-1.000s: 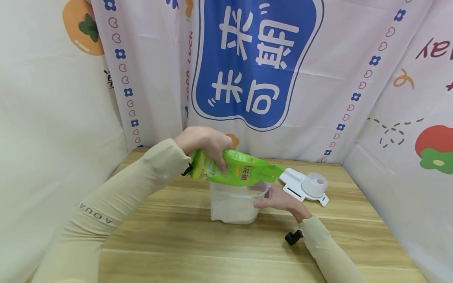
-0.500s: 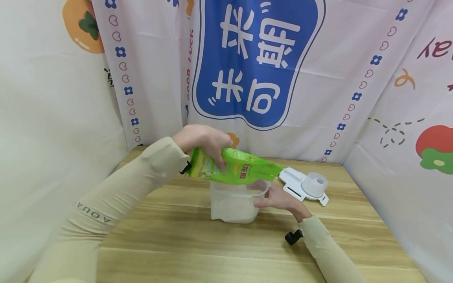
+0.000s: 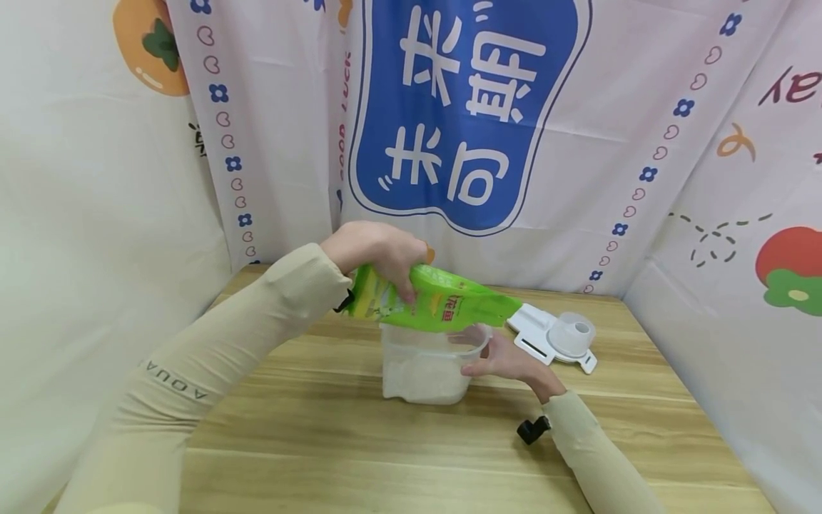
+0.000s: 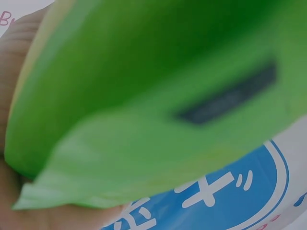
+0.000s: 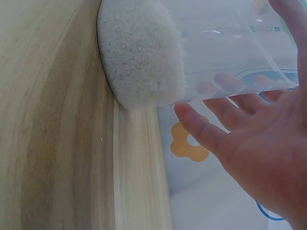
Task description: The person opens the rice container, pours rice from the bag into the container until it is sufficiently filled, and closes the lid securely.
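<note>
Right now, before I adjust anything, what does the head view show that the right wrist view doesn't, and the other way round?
Only the head view plainly shows the left grip holding the green bag above the clear container, plus the flat white piece with a translucent cup on it. Only the right wrist view resolves separate white grains filling the container's lower part. Both show the container, the right grip at its side and the wooden tabletop.

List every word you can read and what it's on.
"未来可期": blue panel
"GOOD LUCK": back curtain
"AQUA": left sleeve
"龙鱼": green bag
"ay": right curtain, first letter unclear
"B": fabric, rest cut off
Too blurred or small: dark label and fine print, green bag; black writing, left curtain.
</note>
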{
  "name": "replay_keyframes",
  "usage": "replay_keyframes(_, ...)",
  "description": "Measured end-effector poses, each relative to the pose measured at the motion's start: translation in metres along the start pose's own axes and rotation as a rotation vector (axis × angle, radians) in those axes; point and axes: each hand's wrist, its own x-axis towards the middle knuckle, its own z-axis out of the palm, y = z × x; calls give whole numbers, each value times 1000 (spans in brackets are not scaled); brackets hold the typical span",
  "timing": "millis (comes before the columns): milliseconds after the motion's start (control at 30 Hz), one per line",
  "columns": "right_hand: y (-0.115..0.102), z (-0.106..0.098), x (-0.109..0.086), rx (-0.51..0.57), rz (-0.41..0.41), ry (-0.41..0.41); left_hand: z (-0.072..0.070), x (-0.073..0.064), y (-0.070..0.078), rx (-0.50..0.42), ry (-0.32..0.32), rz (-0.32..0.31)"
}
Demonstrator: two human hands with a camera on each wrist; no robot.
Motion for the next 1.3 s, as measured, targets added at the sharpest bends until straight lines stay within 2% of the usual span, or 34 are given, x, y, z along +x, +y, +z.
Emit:
replay_keyframes(400,2,0,0,18,-43,-2,-3,4,7,14,16,-16)
replay_keyframes(767,0,-1,-2,-23,20,9,-1,11,11,1,11,-32)
replay_keyframes(1067,2,-1,-1,2,-21,27,-9,13,18,23,-2,-41)
replay_keyframes(1300,3,-2,0,-21,-20,32,-10,12,22,39,5,-49)
